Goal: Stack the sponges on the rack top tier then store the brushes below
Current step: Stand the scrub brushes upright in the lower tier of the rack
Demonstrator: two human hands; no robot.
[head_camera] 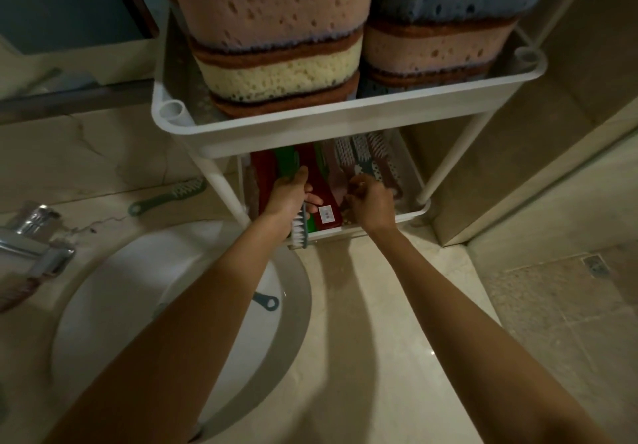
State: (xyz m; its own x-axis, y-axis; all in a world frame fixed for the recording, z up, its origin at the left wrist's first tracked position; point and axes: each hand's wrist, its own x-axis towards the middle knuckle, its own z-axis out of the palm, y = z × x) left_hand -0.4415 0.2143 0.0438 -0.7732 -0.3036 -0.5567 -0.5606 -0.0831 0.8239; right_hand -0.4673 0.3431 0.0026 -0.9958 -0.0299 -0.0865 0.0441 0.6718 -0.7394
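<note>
The sponges [276, 29] are stacked. The left hand [288, 198] grips a brush [297, 231] at the lower tier [419, 212]. The right hand [371, 205] has curled fingers, but their hold is unclear. A bench brush [169, 195] and a sink brush [266, 302] are not yet stored.

Both my bare arms stretch forward and down, side by side. My left hand [290, 198] grips a brush [298, 228], knuckles up. My right hand [371, 203] has curled fingers; what they hold is unclear.

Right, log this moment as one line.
sponges: stacked, top tier | left hand: grips white-bristled brush at lower tier | right hand: among stored brushes, grip unclear | green brush: on counter
</note>
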